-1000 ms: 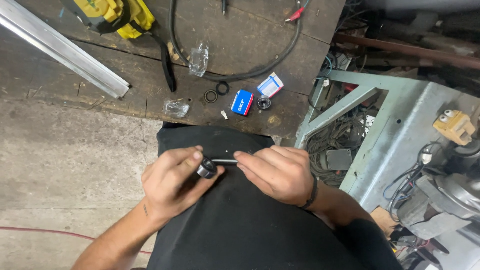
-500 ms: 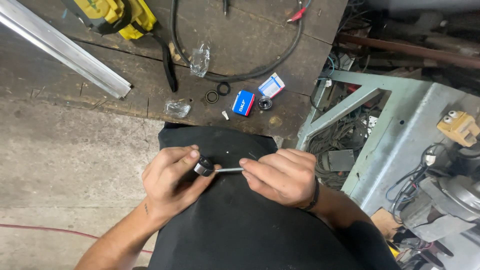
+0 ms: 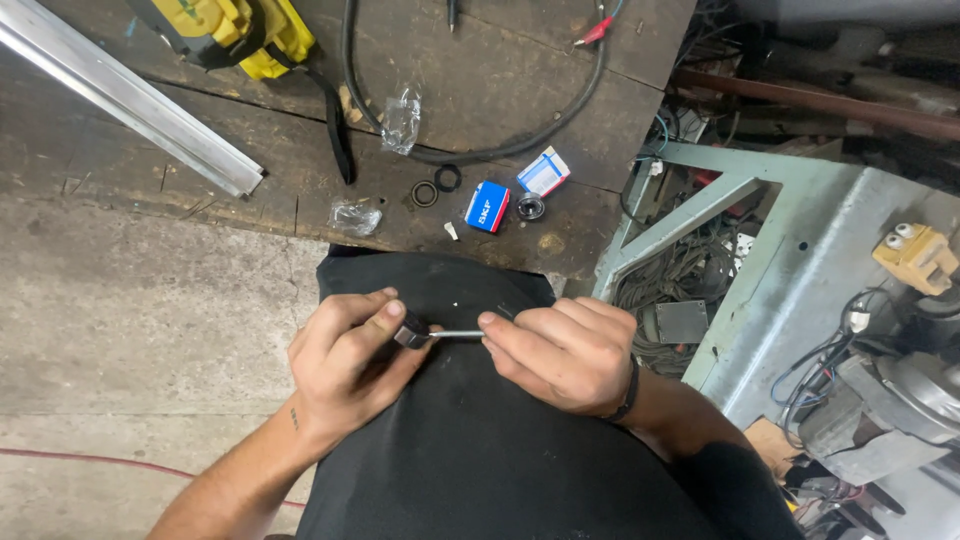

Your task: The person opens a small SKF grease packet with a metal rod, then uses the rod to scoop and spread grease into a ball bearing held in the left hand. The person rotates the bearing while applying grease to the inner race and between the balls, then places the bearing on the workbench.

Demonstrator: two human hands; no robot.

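My left hand [image 3: 352,358] pinches a small dark cylindrical part [image 3: 411,330] between thumb and fingers, held over my black-clothed lap. My right hand [image 3: 562,350] grips a thin metal rod [image 3: 458,334] whose tip meets the dark part. Both hands are close together, just below the bench edge. A black band circles my right wrist.
On the dark wooden bench [image 3: 500,90] lie a blue box [image 3: 487,207], a white and blue box [image 3: 543,171], a bearing [image 3: 529,208], two rings [image 3: 436,186], plastic bags [image 3: 401,118], a black cable [image 3: 530,130], a yellow tool [image 3: 230,30] and a metal rail [image 3: 130,100]. A grey metal frame [image 3: 800,260] stands right.
My right hand has drawn slightly to the right, exposing more of the thin rod between the two hands. The left hand holds the dark part almost unmoved.
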